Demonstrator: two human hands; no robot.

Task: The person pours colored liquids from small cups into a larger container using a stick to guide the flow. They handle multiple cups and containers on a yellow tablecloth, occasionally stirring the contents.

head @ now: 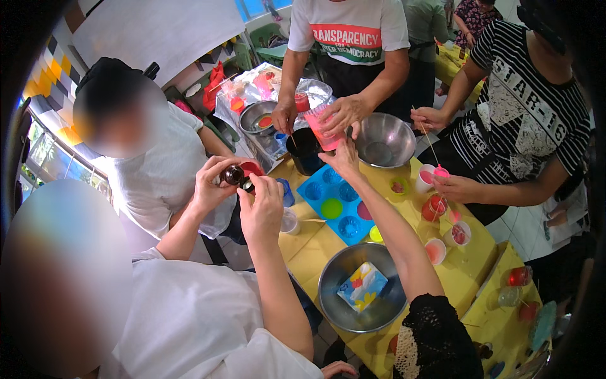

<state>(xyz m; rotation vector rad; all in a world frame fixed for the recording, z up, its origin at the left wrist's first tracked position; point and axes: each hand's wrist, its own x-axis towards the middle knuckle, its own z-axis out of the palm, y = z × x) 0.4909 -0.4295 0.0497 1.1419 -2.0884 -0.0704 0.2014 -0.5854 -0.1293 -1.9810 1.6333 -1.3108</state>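
Note:
My right hand (pixel 344 160), below a black lace sleeve, reaches across the table and grips the lower end of a clear plastic cup (pixel 326 135) of pink liquid. A co-worker's hand (pixel 348 116) holds the same tilted cup from above. Their other hand (pixel 284 116) has a thin stick inside a dark pot (pixel 305 154) just below the cup. Beneath my forearm lies a blue silicone mold (pixel 338 192), with green and pink fills in some of its round cavities. At the bottom edge, what seems to be my left hand (pixel 339 369) is mostly cut off; its grip is hidden.
Left of my arm, a person in white holds a brown bottle (pixel 232 175) and its cap (pixel 247 184). A steel bowl (pixel 326 303) contains a tissue pack (pixel 362 287). Another steel bowl (pixel 386 139) stands beyond. Cups (pixel 435 251) and jars (pixel 434 207) line the right side, near a person stirring.

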